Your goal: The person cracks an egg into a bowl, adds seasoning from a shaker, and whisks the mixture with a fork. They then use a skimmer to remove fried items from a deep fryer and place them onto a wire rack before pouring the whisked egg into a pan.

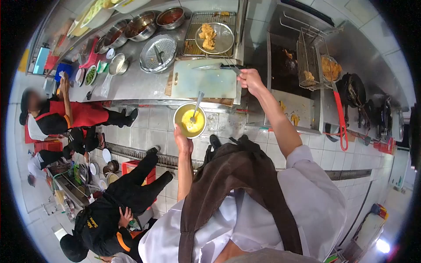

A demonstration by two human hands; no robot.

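Observation:
My left hand is wrapped round a metal bowl of yellow beaten egg, held in front of the counter. A spoon or fork leans in the bowl, its handle up. My right hand is closed on the handle of a round mesh strainer. Golden fried pieces lie in the strainer, which is over a wire rack tray. Below the strainer, a knife with a black handle lies on a pale cutting board.
Steel bowls of red sauce and a perforated bowl stand on the counter. To the right are a fryer, a frying basket with a red handle and dark pans. Co-workers are on the left.

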